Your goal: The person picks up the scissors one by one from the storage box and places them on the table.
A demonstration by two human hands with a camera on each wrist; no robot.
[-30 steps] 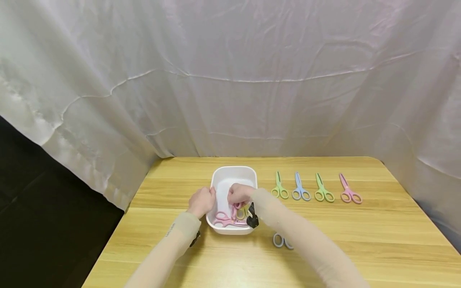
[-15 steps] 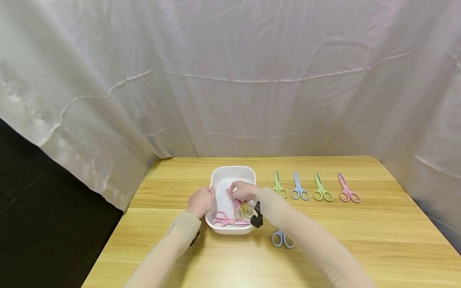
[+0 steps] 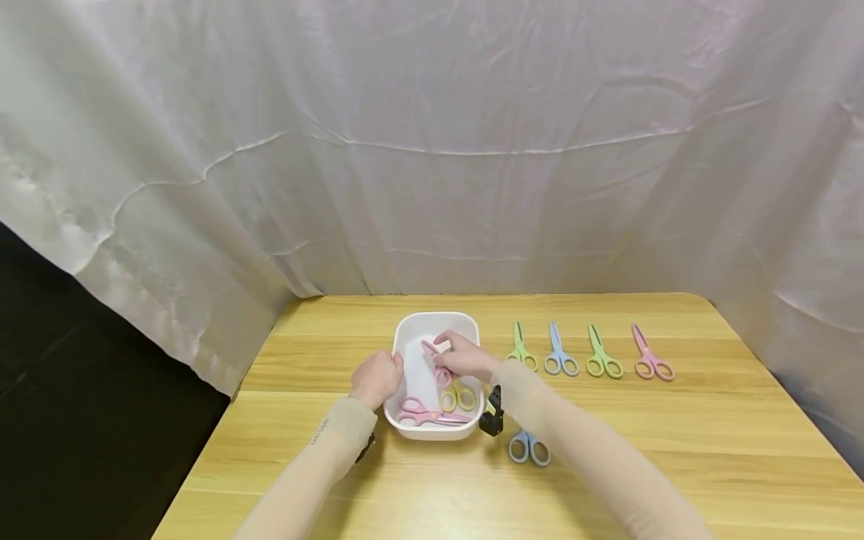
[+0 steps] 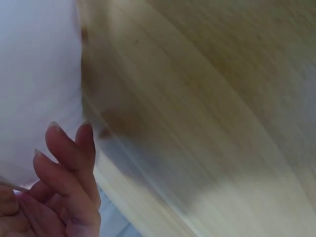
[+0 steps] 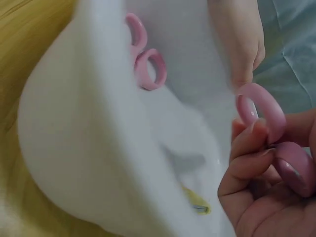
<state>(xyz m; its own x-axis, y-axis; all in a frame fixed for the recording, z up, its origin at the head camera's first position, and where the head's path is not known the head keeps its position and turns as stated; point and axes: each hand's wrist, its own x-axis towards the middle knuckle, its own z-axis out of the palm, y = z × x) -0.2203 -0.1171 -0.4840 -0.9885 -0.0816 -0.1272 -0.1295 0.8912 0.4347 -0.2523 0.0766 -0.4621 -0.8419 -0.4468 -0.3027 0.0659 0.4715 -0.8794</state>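
A white plastic bin (image 3: 432,433) stands on the wooden table. My left hand (image 3: 378,377) grips its left wall, fingers lying along the outside in the left wrist view. Inside the bin, my right hand (image 3: 466,356) holds a pair of pink scissors (image 3: 442,376), fingers curled about the two handle loops (image 5: 269,106). The tip of these scissors points to the back left. Below them lie yellow scissors (image 3: 466,398), and a second pink pair (image 3: 421,415) rests along the bin's front end, blades to the right.
Right of the bin, a row holds green scissors (image 3: 520,353), blue scissors (image 3: 558,354), another green pair (image 3: 601,357) and a pink pair (image 3: 649,360), tips away. Nearer the front, blue scissors (image 3: 529,448) lie partly under my right forearm. A pale curtain (image 3: 432,217) hangs behind the table.
My right hand has shifted a little to the right inside the bin, its fingers loosening from a tight fist, and more of the pink scissors shows. My left hand stays on the bin.
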